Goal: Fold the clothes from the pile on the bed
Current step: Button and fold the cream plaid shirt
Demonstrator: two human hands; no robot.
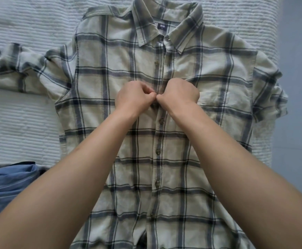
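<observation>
Our left hand point(135, 97) and right hand point(179, 93) pinch the button placket at mid-chest of the cream-and-grey plaid flannel shirt point(209, 141), below its unreadable purple collar label point(162, 26).

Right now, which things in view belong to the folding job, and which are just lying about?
In the job:
- plaid shirt, spread front-up on the bed
- left hand and right hand, both pinching its button placket
- blue garment, lower left, likely waiting its turn

Lying about:
- white ribbed bedcover under it all

two bare forearms point(96, 177), no sleeves, rings or watch visible.
</observation>
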